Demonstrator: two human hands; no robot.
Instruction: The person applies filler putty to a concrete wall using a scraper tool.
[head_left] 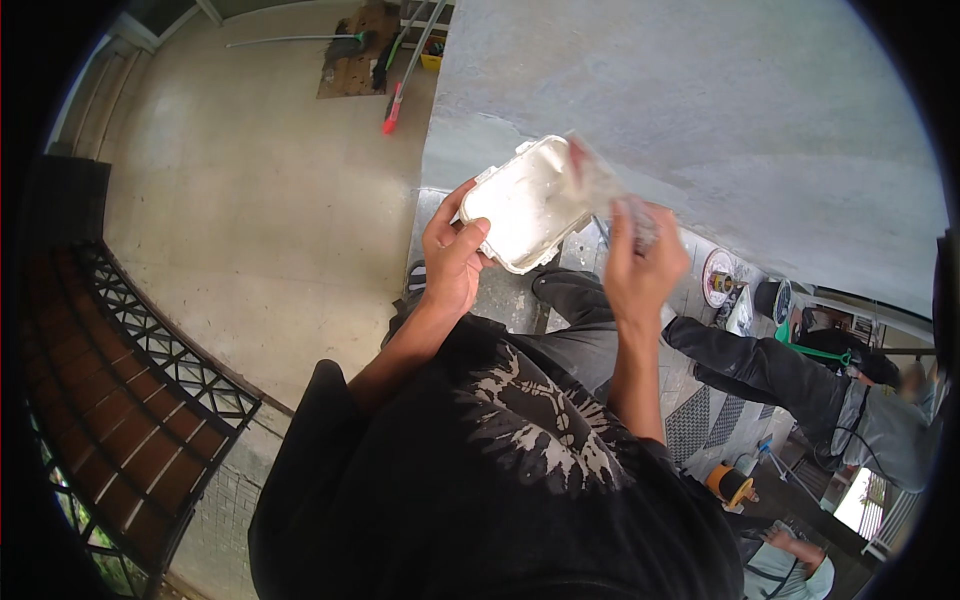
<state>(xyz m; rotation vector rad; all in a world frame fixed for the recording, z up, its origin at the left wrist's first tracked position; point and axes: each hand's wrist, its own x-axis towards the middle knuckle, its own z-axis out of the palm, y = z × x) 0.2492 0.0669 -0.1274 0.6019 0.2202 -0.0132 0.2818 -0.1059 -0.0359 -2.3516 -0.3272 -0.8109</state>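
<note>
My left hand (457,248) grips a white plastic tub (515,258) by its near left side, with the thumb over the rim. The tub is tilted so its inside shows, coated with a white substance. Closed around a pale, smeared hand tool (598,182) with a red patch, my right hand (645,262) is at the tub's right side. Motion blurs the tool, so its exact kind cannot be made out. Its upper end overlaps the tub's right edge in view. Just beyond both hands rises a grey plastered wall (660,90).
Buckets (718,276) stand along the wall's foot at right. One person (880,425) is at the far right, another (795,565) at lower right. A red-ended broom (392,112) leans near cardboard (350,75) at the top. A dark metal railing (170,340) curves along the left.
</note>
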